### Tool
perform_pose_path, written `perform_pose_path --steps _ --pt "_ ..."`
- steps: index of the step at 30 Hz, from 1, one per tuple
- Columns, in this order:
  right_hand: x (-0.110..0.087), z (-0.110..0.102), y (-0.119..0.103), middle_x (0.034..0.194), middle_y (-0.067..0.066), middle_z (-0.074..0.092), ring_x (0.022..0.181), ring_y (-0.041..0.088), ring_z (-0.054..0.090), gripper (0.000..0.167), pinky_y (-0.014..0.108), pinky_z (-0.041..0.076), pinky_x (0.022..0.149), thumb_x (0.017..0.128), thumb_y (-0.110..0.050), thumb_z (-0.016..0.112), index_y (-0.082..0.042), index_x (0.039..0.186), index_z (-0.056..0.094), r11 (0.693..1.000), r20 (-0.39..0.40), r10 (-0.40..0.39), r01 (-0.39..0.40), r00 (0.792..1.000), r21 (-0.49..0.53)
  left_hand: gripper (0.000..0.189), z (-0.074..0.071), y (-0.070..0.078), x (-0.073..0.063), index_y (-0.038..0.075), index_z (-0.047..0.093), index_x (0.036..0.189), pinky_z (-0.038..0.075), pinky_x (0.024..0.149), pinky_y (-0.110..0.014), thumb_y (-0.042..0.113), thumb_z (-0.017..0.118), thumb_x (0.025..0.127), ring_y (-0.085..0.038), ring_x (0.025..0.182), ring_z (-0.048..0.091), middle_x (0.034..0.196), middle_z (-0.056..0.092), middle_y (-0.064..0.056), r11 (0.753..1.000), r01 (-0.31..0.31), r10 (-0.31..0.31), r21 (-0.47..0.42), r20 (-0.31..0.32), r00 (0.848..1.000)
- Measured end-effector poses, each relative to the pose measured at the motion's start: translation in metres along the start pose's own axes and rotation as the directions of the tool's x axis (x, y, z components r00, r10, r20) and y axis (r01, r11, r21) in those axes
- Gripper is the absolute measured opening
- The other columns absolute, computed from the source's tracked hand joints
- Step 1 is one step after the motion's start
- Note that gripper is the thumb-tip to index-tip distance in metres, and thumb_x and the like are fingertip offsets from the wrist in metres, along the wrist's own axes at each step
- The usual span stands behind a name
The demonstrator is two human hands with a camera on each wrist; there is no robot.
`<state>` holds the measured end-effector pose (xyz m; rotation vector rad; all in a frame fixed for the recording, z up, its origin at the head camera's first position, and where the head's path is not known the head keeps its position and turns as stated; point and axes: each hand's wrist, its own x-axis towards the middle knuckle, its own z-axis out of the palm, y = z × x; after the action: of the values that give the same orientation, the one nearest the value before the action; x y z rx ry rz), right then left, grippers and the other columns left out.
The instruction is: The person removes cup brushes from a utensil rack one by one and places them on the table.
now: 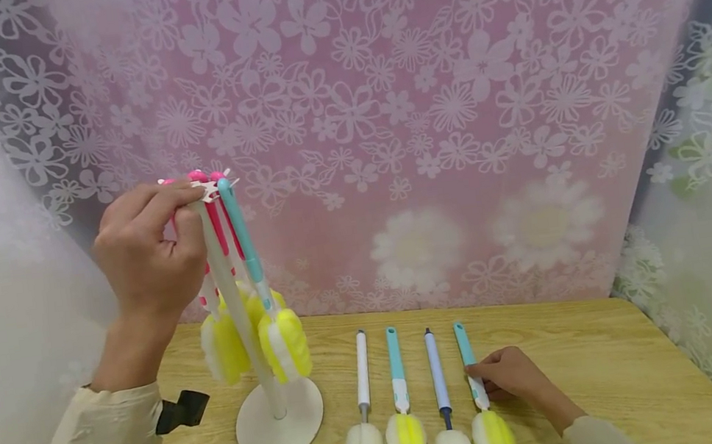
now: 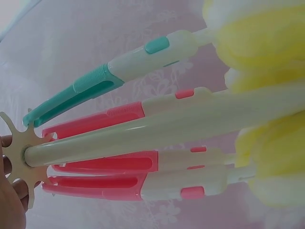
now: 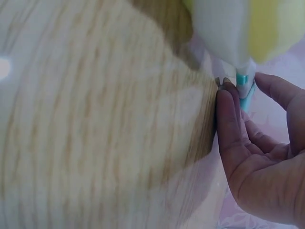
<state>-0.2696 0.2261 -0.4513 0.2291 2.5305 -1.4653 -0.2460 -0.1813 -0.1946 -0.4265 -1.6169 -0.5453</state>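
My left hand (image 1: 148, 240) grips the hooked top (image 2: 18, 155) of a white stand (image 1: 260, 367), its fingertips behind the spokes in the left wrist view. From the spokes hang a teal-handled sponge brush (image 1: 243, 236) and several pink-handled sponge brushes (image 2: 100, 186), with yellow and white sponge heads downward. On the table, my right hand (image 1: 515, 373) pinches the handle of the rightmost sponge brush (image 1: 463, 342), which is teal and white. Thumb and fingers stand either side of that handle in the right wrist view, close below the sponge head (image 3: 224, 33).
Left of the right hand lie a lilac-handled sponge brush (image 1: 437, 367), another teal-handled one (image 1: 394, 354) and a white-handled one (image 1: 362, 369), side by side. The stand's round base (image 1: 301, 425) rests on the wooden table (image 1: 614, 368). A flowered curtain (image 1: 425, 132) hangs behind.
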Motion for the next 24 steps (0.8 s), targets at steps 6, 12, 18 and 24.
perform_pose_path --steps 6,12,18,24 --pt "-0.003 -0.003 0.0 0.079 0.01 0.067 0.073 0.023 0.066 0.038 0.037 0.056 0.067 0.086 -0.027 0.069 0.009 0.098 0.067 1.0 0.011 -0.009 0.009 1.0 0.011 0.037 0.001 0.001 0.0 0.002 0.077 0.088 0.043 0.083 -0.039 0.02 0.044 0.085 -0.031 0.089 0.061 0.088 0.071 -0.012 0.999 0.038 -0.038 -0.027 -0.002 0.999" --pt "-0.005 -0.013 0.006 0.081 0.01 0.068 0.075 0.025 0.066 0.044 0.037 0.056 0.068 0.091 -0.03 0.063 0.013 0.102 0.065 0.997 -0.025 -0.078 0.078 0.997 -0.003 0.034 -0.002 0.005 -0.002 0.002 0.076 0.089 0.042 0.079 -0.036 0.019 0.047 0.085 -0.032 0.089 0.059 0.094 0.072 -0.011 0.994 0.105 -0.105 -0.01 0.003 0.994" --pt "-0.005 -0.023 0.007 0.086 0.01 0.067 0.078 0.025 0.066 0.043 0.037 0.055 0.07 0.094 -0.029 0.059 0.013 0.105 0.063 0.989 -0.06 -0.147 0.147 0.987 -0.006 0.034 -0.005 0.005 0.0 0.001 0.076 0.089 0.043 0.071 -0.035 0.017 0.047 0.085 -0.033 0.083 0.06 0.092 0.072 -0.011 0.997 0.077 -0.077 0.001 0.027 0.997" --pt "-0.012 -0.024 -0.007 0.089 0.013 0.066 0.083 0.027 0.066 0.039 0.034 0.055 0.072 0.095 -0.024 0.057 0.013 0.11 0.06 0.983 -0.091 -0.163 0.17 0.982 0.067 0.035 -0.009 0.002 0.002 0.001 0.075 0.088 0.041 0.066 -0.037 0.013 0.042 0.085 -0.032 0.083 0.062 0.093 0.072 -0.009 0.999 0.044 -0.042 -0.022 0.075 0.996"
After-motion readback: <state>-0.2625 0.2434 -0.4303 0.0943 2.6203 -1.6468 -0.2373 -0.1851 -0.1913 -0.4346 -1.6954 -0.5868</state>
